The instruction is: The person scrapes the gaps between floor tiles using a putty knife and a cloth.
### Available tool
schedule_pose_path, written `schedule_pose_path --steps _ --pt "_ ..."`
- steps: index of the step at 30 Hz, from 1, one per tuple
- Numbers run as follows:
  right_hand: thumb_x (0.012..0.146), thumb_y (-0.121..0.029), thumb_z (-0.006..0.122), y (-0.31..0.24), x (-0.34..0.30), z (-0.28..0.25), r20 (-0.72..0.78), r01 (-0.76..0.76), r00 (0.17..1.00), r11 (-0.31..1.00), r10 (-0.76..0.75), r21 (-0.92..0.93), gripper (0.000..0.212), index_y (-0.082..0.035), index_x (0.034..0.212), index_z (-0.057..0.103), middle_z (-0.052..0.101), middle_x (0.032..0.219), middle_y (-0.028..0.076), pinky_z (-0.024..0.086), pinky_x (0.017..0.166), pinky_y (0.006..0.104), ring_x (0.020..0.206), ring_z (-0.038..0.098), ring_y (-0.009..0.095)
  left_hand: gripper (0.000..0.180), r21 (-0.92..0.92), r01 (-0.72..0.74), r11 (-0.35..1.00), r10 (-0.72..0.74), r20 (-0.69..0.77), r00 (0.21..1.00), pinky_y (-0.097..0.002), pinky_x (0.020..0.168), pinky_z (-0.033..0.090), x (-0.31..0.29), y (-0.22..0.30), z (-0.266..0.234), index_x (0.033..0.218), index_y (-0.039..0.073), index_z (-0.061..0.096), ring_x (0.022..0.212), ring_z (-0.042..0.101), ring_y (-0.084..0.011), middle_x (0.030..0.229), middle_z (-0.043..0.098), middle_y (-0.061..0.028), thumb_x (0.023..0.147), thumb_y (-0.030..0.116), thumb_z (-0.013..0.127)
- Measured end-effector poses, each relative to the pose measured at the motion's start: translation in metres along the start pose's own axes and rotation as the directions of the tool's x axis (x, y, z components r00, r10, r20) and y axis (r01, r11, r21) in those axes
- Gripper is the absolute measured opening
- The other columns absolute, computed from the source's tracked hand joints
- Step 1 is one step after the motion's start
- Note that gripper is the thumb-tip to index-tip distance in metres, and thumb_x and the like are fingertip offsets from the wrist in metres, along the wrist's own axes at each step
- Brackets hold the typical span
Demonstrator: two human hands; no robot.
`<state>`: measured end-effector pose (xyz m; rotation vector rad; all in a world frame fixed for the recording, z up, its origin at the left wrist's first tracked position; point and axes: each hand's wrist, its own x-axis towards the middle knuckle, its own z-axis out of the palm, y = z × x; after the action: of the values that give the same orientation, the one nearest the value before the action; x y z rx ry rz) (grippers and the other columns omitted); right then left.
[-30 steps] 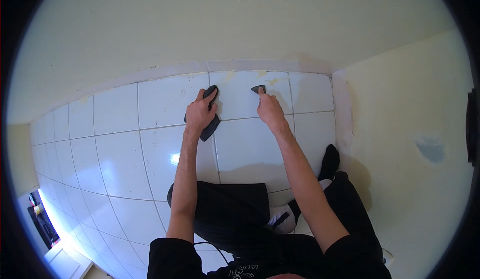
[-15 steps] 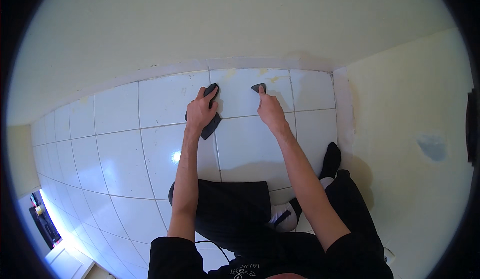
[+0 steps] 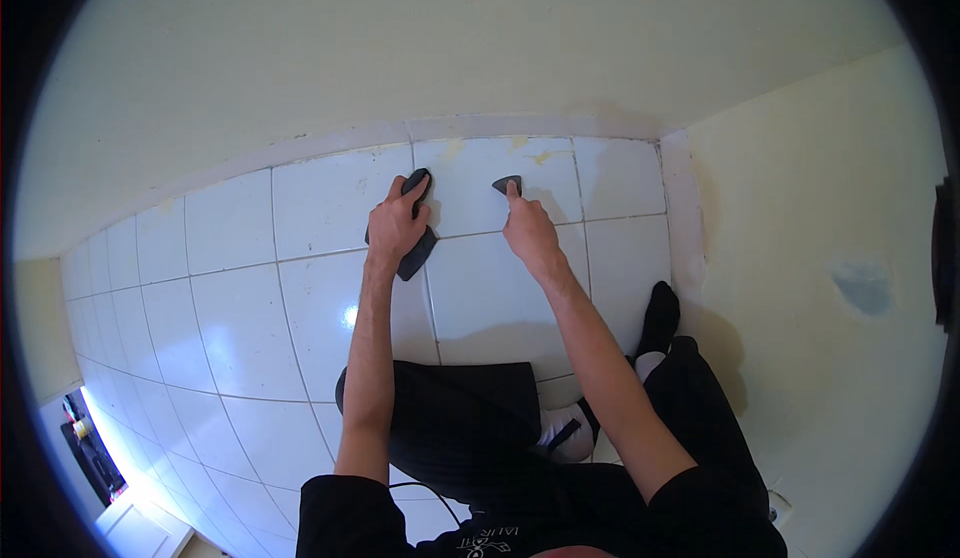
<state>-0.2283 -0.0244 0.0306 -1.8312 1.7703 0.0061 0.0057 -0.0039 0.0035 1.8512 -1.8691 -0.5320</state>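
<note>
My left hand (image 3: pixel 394 230) is wrapped over a black hand tool (image 3: pixel 418 256) resting on the white tiles. One rounded end of it sticks out beyond my fingers, and a flat, angular part shows beside my wrist; its exact kind is unclear. To the right, my right hand (image 3: pixel 530 233) is closed on a scraper (image 3: pixel 506 186) with a dark, wedge-shaped blade. A finger lies extended along the blade, and the handle is hidden in my palm. The blade is at the tile surface, a little nearer to me than some yellowish stains (image 3: pixel 541 158) by the wall.
White floor tiles (image 3: pixel 240 328) stretch to the left. A pale wall (image 3: pixel 400 48) with a low skirting runs across the far side, meeting another wall (image 3: pixel 800 198) at the right corner. My black-clad legs (image 3: pixel 465 398) are folded close by. At lower left is a white panel (image 3: pixel 140 530).
The scraper in my right hand has moved slightly toward me and to the left. My left hand keeps its grip on the black tool in about the same place. The view has shifted a little.
</note>
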Motion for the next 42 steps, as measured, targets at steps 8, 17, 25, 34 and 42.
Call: schedule_pose_path --steps 8,17,25,34,42 --pt "0.091 -0.003 0.053 0.002 0.005 0.001 0.0 0.003 1.0 0.999 -0.003 0.036 0.054 0.003 0.145 0.047 0.069 0.096 0.029 0.057 0.081 0.051 0.093 0.07 0.044 0.045 -0.004 -0.005 1.0 0.005 0.007 1.0 -0.0457 0.071 0.057 -0.001 -0.001 -0.001 0.127 0.014 0.067 0.078 0.068 -0.0358 0.114 0.061 -0.013 0.083 0.014 0.063" --pt "0.09 -0.003 0.054 0.011 0.008 0.002 -0.034 -0.016 0.999 0.996 0.019 0.085 0.054 -0.001 0.144 0.05 0.068 0.098 0.03 0.057 0.083 0.0514 0.093 0.069 0.044 0.044 -0.008 -0.011 1.0 0.011 -0.007 1.0 -0.046 0.071 0.057 0.0 -0.003 0.002 0.127 0.013 0.068 0.077 0.068 -0.0354 0.114 0.061 -0.0135 0.083 0.016 0.063" --pt "0.091 -0.004 0.055 0.014 0.008 0.0 -0.055 -0.028 0.998 0.998 0.031 0.059 0.052 -0.002 0.143 0.051 0.069 0.098 0.028 0.057 0.082 0.0504 0.093 0.069 0.043 0.044 0.016 0.012 1.0 -0.013 0.01 1.0 -0.0455 0.071 0.057 -0.001 0.001 -0.001 0.127 0.013 0.068 0.077 0.068 -0.0348 0.113 0.062 -0.0124 0.084 0.016 0.063" --pt "0.092 -0.003 0.055 0.021 0.009 0.001 -0.076 -0.01 0.997 1.0 0.011 0.013 0.051 -0.003 0.143 0.052 0.07 0.096 0.026 0.056 0.081 0.0505 0.091 0.069 0.042 0.044 -0.009 0.011 1.0 -0.01 0.014 1.0 -0.0447 0.07 0.056 -0.001 0.004 -0.003 0.127 0.012 0.068 0.076 0.068 -0.0347 0.111 0.062 -0.0125 0.084 0.015 0.063" --pt "0.091 -0.003 0.054 0.024 0.013 0.001 -0.039 0.014 0.999 1.0 -0.013 0.021 0.056 -0.004 0.146 0.047 0.069 0.101 0.028 0.057 0.083 0.0504 0.097 0.069 0.043 0.043 -0.011 -0.004 1.0 0.004 0.005 1.0 -0.0454 0.07 0.056 0.0 0.003 -0.002 0.127 0.012 0.068 0.075 0.068 -0.0347 0.111 0.062 -0.0127 0.084 0.015 0.062"
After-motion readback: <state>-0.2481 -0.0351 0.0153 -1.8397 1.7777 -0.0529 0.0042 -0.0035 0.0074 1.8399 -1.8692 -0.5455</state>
